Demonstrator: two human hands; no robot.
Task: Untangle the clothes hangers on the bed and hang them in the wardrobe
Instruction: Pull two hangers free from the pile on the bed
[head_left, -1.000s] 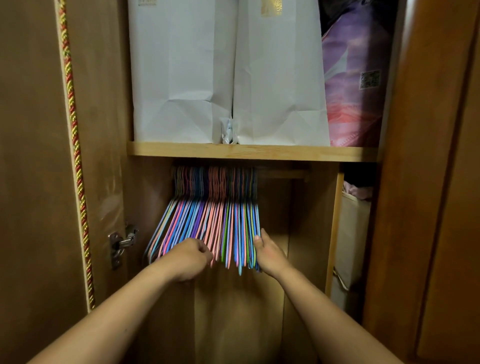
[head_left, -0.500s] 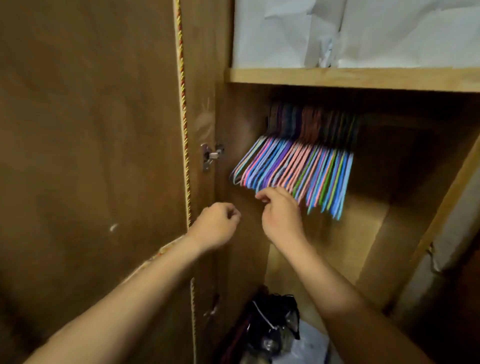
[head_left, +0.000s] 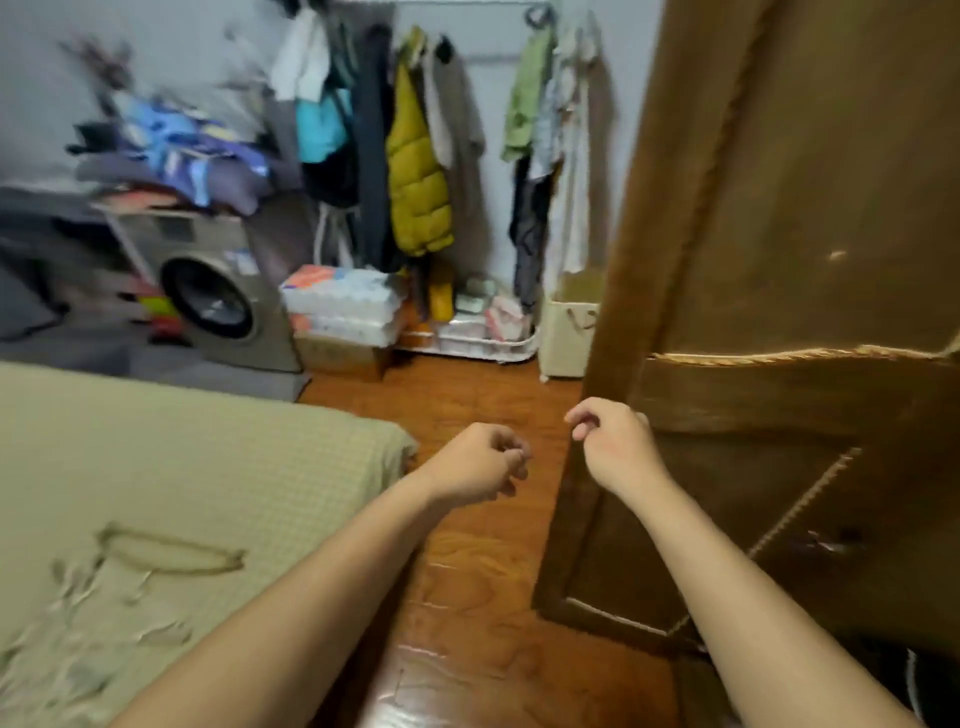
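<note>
I look away from the inside of the wardrobe now. A moment ago my hands were at the row of hangers on the rail. Now I see the bed, the floor and the outside of the wardrobe door. I think that batch is hung, and I am turning back to check for more.

Far to the left of my hands is the bed (head_left: 171, 467). Its green cover is bare where I can see it. I see no hangers on it, only creases in the cloth. So the job may be nearly done, but part of the bed is out of view.

Up past my left hand are one washing machine (head_left: 218, 296) with a heap of clothes on top, and one rack of hanging clothes (head_left: 415, 156).

My left hand (head_left: 475, 462) hangs over the wood floor (head_left: 467, 597). Its fingers are loosely curled and it holds nothing.

My right hand (head_left: 613, 447) is just beside it, in front of the edge of the wardrobe door (head_left: 779, 260). Its fingers are loosely curled too, and I see nothing in them. I cannot tell if it touches the door.

I count two hands, one bed, one door and no hangers in view. The hangers are behind that door, out of sight.
</note>
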